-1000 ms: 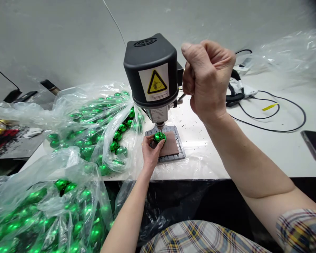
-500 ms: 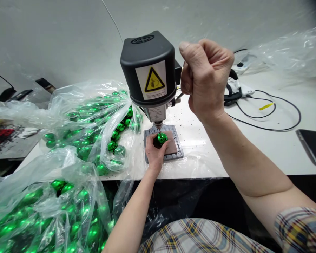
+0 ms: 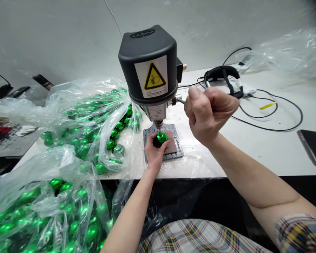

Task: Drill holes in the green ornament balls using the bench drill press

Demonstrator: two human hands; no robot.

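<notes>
A small black bench drill [image 3: 149,63] with a yellow warning label stands on the white table [image 3: 252,147]. My left hand [image 3: 154,153] is closed round a shiny green ball [image 3: 160,137], holding it on the brown pad of the drill's grey base [image 3: 177,149], right under the bit. My right hand [image 3: 209,114] is a fist round the drill's metal feed lever [image 3: 179,101], lowered to about the height of the chuck.
A clear plastic bag of several green balls [image 3: 94,123] lies on the table left of the drill. Another bag of green balls [image 3: 42,207] sits at lower left. Black cables and a headset [image 3: 223,75] lie behind my right hand, a dark phone [image 3: 314,142] at the right edge.
My right hand has pulled the feed lever down from level with the drill's head to beside the chuck. My left hand shifted its grip on the green ball under the bit.
</notes>
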